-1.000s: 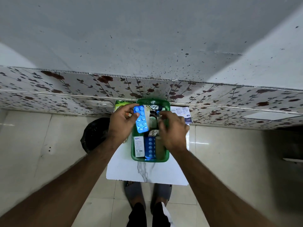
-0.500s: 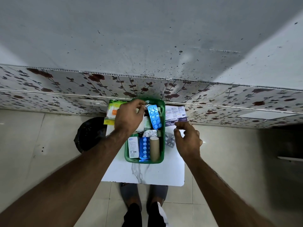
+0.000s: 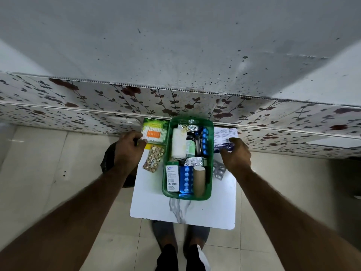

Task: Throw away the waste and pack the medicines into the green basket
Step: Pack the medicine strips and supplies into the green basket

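The green basket point(image 3: 210, 165) stands on a small white marble-look table point(image 3: 148, 204), holding a white bottle point(image 3: 178, 142), a blue blister strip point(image 3: 205, 141), a white box point(image 3: 172, 178), a cardboard tube point(image 3: 199, 180) and foil strips. My left hand point(image 3: 128, 152) pinches the near left corner of a cotton swab pack point(image 3: 155, 133) lying left of the basket. A gold blister strip point(image 3: 154, 157) lies just below that pack. My right hand point(image 3: 236, 156) grips the near edge of a white and blue medicine box point(image 3: 224, 134) to the basket's right. A silver blister strip point(image 3: 218, 170) lies beside that hand.
A black waste bag point(image 3: 107, 163) sits on the floor at the table's left, partly hidden by my left arm. A flower-patterned wall panel point(image 3: 175, 102) runs right behind the table. My feet point(image 3: 181, 255) stand under its near edge on the tiled floor.
The blue blister strip left my left hand and now lies in the basket. That hand moved left to the cotton swab pack. My right hand went out of the basket to the medicine box.
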